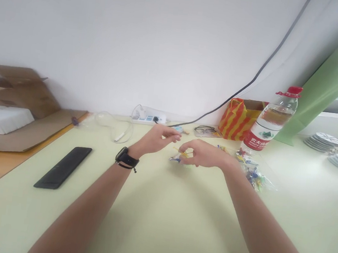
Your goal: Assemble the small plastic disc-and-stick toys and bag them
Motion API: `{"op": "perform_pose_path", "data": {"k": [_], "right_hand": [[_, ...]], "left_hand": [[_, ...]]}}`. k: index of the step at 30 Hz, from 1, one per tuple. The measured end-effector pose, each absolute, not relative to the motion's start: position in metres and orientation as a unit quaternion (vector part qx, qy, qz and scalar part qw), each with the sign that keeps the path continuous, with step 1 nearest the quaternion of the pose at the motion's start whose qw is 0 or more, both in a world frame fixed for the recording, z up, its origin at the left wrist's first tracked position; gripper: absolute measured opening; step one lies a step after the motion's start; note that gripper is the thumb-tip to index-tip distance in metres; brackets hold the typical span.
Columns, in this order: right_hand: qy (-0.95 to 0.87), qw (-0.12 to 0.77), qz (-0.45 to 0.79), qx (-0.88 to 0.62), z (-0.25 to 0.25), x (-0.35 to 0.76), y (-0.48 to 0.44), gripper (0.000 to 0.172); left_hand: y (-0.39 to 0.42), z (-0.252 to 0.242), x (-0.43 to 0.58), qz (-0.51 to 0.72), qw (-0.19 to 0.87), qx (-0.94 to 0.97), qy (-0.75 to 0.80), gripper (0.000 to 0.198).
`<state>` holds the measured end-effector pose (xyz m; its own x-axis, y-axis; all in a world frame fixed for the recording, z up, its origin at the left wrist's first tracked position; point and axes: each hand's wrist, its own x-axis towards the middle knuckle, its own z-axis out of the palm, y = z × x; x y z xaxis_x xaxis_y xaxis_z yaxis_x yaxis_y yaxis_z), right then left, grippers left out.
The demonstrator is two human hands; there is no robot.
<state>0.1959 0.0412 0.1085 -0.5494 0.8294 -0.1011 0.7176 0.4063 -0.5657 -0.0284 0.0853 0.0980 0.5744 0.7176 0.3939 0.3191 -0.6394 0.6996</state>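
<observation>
My right hand [204, 153] has thumb and fingers closed on a small yellow, white and blue plastic piece [177, 158], just above the pale green tabletop. Its exact kind is too small and partly hidden to tell. My left hand [156, 139], with a black watch [126, 158] on its wrist, hovers to the left of that piece. Its fingers are loosely stretched toward the right hand, thumb apart, and I see nothing in them. To the right, clear plastic bags of small colourful pieces [255, 178] lie beside my right forearm.
Behind are a power strip [148, 116], a red-and-yellow striped bag [234, 120] and a tall water bottle [269, 122]. A black flat case [63, 167] lies left, near an open cardboard box [22, 88]. Stacked discs [322, 142] stand at the far right.
</observation>
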Motion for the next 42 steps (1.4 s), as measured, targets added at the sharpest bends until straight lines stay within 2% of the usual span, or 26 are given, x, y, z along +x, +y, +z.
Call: {"op": "perform_pose_path", "data": {"k": [4,10,14,15,17,22,26,28,30,34,36,42], "right_hand": [[-0.831,0.15,0.247,-0.475,0.113,0.206,0.041,0.038],[-0.825,0.182,0.253,-0.471,0.114,0.216,0.045,0.018],[-0.843,0.215,0.22,-0.441,0.111,0.211,0.046,0.018],[-0.844,0.224,0.215,-0.438,0.11,0.209,0.047,0.018],[-0.835,0.245,0.208,-0.447,0.109,0.209,0.048,0.018],[-0.799,0.309,0.159,-0.49,0.108,0.22,0.054,0.021],[-0.74,0.403,0.136,-0.522,0.097,0.23,0.05,0.035],[-0.691,0.443,0.166,-0.546,0.084,0.23,0.039,0.047],[-0.656,0.427,0.254,-0.567,0.067,0.226,0.024,0.058],[-0.65,0.342,0.498,-0.461,0.037,0.213,-0.006,0.049],[-0.644,0.34,0.53,-0.434,0.03,0.206,-0.015,0.045],[-0.599,0.409,0.515,-0.458,0.026,0.203,-0.017,0.039]], "left_hand": [[0.089,0.097,-0.033,0.348,0.305,0.827,0.32,0.03],[0.095,0.09,-0.038,0.345,0.354,0.808,0.32,0.033],[0.095,0.067,-0.031,0.329,0.452,0.77,0.309,0.06],[0.095,0.06,-0.028,0.316,0.48,0.76,0.303,0.062],[0.093,0.047,-0.021,0.295,0.527,0.742,0.293,0.055],[0.09,0.036,-0.01,0.32,0.557,0.691,0.333,0.043],[0.074,0.032,-0.012,0.318,0.606,0.631,0.365,0.045],[0.058,0.029,-0.015,0.313,0.633,0.605,0.369,0.043],[0.04,0.025,-0.019,0.306,0.652,0.594,0.359,0.041],[0.016,0.02,-0.026,0.298,0.658,0.591,0.36,0.038],[0.013,0.017,-0.027,0.326,0.629,0.601,0.371,0.035],[0.02,0.011,-0.032,0.382,0.588,0.599,0.387,0.035]]}}
